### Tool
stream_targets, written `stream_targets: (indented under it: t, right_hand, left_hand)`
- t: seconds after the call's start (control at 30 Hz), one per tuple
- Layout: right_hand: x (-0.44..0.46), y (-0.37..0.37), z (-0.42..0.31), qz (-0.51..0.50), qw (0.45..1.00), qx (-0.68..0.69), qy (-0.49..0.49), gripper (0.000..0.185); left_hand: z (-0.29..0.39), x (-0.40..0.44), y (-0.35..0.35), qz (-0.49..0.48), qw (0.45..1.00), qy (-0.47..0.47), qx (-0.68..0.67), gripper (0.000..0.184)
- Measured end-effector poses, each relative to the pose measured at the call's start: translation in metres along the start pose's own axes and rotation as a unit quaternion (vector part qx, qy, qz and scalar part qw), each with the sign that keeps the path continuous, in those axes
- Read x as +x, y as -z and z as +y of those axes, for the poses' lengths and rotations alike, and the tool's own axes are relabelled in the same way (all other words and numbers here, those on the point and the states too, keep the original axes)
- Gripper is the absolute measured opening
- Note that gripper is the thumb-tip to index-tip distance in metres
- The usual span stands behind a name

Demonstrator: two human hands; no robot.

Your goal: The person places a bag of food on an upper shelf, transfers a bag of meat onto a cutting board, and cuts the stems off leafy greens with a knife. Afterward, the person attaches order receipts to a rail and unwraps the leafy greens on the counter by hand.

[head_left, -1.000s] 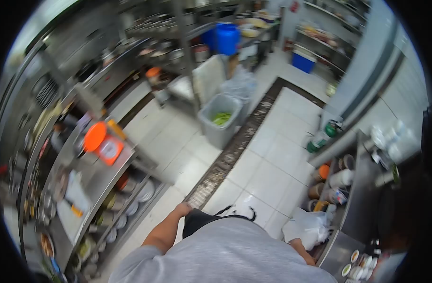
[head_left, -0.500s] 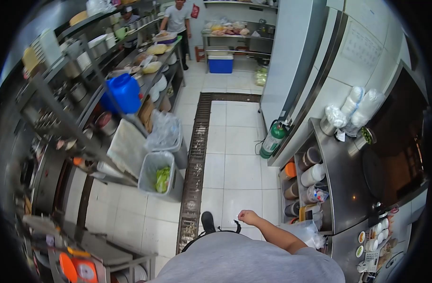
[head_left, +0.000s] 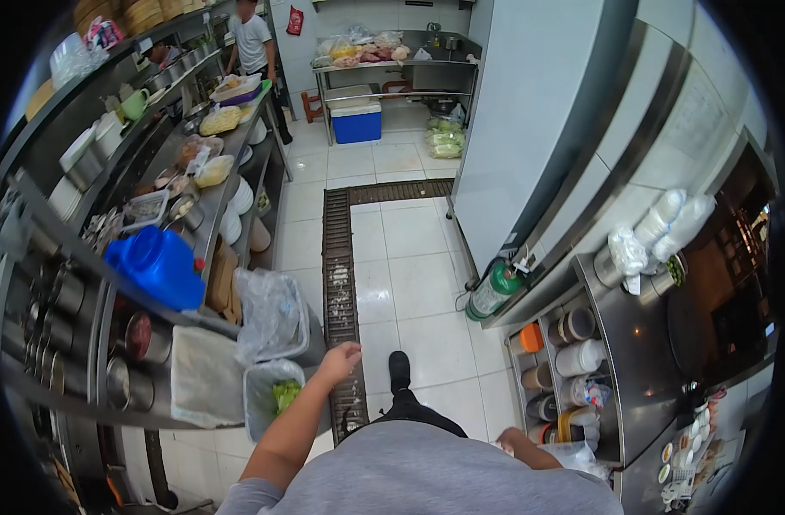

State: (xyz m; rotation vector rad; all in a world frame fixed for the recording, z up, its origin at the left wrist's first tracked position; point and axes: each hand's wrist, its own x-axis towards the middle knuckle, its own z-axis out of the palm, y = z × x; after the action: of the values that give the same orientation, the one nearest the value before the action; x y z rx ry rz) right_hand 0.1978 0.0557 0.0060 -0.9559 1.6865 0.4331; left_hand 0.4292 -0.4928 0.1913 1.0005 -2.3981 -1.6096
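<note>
My left hand (head_left: 339, 362) swings forward over the floor drain grate, with its fingers loosely curled and nothing visible in them. Just beside it stands a grey bin (head_left: 253, 402) with green leaf scraps (head_left: 285, 394) inside. Low by my right hip is my right hand (head_left: 514, 442), its fingers curled; what they hold, if anything, is hidden. Near that hand hangs a clear plastic bag (head_left: 574, 457) by the shelf of tubs. One black shoe (head_left: 398, 371) is stretched out ahead on the white tiles.
A drain grate (head_left: 341, 292) runs along the aisle. On the left are steel shelves, a blue jug (head_left: 155, 268) and a bagged bin (head_left: 277, 313). A green cylinder (head_left: 494, 292) stands by the tall fridge (head_left: 530, 112). A person (head_left: 253, 43) stands at the back left.
I have moved forward along the aisle, and the view has shifted. My left hand has come into view; my right hand has drawn back toward my hip. A foot has stepped forward.
</note>
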Motion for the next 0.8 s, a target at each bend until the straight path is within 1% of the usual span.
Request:
stream_targets:
  t: [0.03,0.07,0.1,0.13,0.17,0.2,0.23,0.27,0.3,0.33,0.37,0.4,0.43,0.47,0.53,0.57,0.63,0.67,0.7,0.73,0.77,0.8]
  right_hand:
    - [0.001,0.007,-0.003,-0.028,0.995,0.058,-0.079,0.041]
    - [0.006,0.025,-0.002,-0.007,0.991,0.100,-0.091,0.040]
    - [0.042,0.019,0.032,0.041,0.984,0.154,-0.077,0.042]
    - [0.078,0.010,0.063,0.100,0.973,0.203,-0.041,0.046]
    - [0.108,-0.003,0.096,0.236,0.927,0.257,0.140,0.052]
    - [0.070,0.090,0.028,0.107,0.983,0.150,-0.025,0.044]
    - [0.132,0.139,0.004,0.006,0.970,0.187,-0.154,0.032]
    - [0.152,0.214,-0.008,-0.090,0.987,0.073,-0.113,0.027]
    - [0.168,0.291,-0.024,-0.174,0.983,-0.035,-0.050,0.023]
    - [0.171,0.349,-0.043,0.019,0.998,-0.035,-0.045,0.021]
    - [0.175,0.408,-0.063,0.212,0.976,-0.033,-0.034,0.028]
    - [0.181,0.469,-0.084,0.292,0.955,-0.046,-0.012,0.029]
    - [0.175,0.534,-0.107,0.349,0.930,-0.102,0.054,0.029]
    - [0.183,0.594,-0.128,0.367,0.919,-0.118,0.087,0.028]
    - [0.196,0.687,-0.166,0.450,0.877,0.066,0.155,0.020]
    - [0.198,0.726,-0.185,0.452,0.876,0.070,0.153,0.020]
    - [0.198,0.786,-0.222,0.449,0.858,0.226,0.110,0.021]
    - [0.208,0.803,-0.233,0.448,0.858,0.232,0.099,0.021]
    - [0.219,0.811,-0.242,0.447,0.862,0.218,0.100,0.022]
    - [0.251,0.807,-0.235,0.443,0.869,0.197,0.099,0.023]
    - [0.286,0.799,-0.223,0.413,0.903,0.025,0.113,0.022]
    - [0.317,0.787,-0.211,0.364,0.911,-0.068,0.180,0.024]
  left_hand:
    - [0.002,0.027,0.003,-0.001,1.000,0.000,-0.002,0.035]
    - [0.003,0.049,0.006,-0.005,1.000,-0.002,0.011,0.035]
    - [0.007,0.073,0.014,-0.008,1.000,-0.006,0.026,0.034]
    - [-0.009,0.085,0.018,-0.005,0.999,0.001,0.040,0.034]
    - [-0.036,0.094,0.025,-0.032,0.996,0.031,0.071,0.036]
    - [-0.061,0.097,0.037,-0.076,0.984,0.061,0.148,0.039]
    - [-0.087,0.104,0.052,-0.181,0.950,0.052,0.251,0.035]
    - [-0.180,0.114,0.058,-0.292,0.833,-0.175,0.437,0.030]
    - [-0.176,0.104,0.080,-0.325,0.834,-0.101,0.434,0.025]
    - [-0.209,0.095,0.097,-0.311,0.863,-0.012,0.399,0.023]
    - [-0.214,0.079,0.117,-0.279,0.899,0.147,0.305,0.024]
    - [-0.208,0.067,0.137,-0.205,0.910,0.313,0.179,0.024]
    - [-0.205,0.064,0.155,-0.151,0.901,0.392,0.108,0.024]
    - [-0.203,0.067,0.169,-0.126,0.894,0.422,0.077,0.024]
    - [-0.204,0.092,0.196,-0.103,0.891,0.440,0.049,0.025]
    - [-0.205,0.107,0.209,-0.098,0.890,0.443,0.041,0.026]
    - [-0.210,0.158,0.237,-0.095,0.898,0.428,0.038,0.027]
    - [-0.211,0.188,0.254,-0.098,0.903,0.417,0.040,0.027]
    - [-0.210,0.220,0.270,-0.102,0.907,0.407,0.041,0.028]
    - [-0.206,0.256,0.289,-0.105,0.910,0.399,0.041,0.028]
    - [-0.207,0.295,0.309,-0.109,0.912,0.393,0.043,0.029]
    - [-0.208,0.336,0.331,-0.110,0.912,0.393,0.047,0.029]
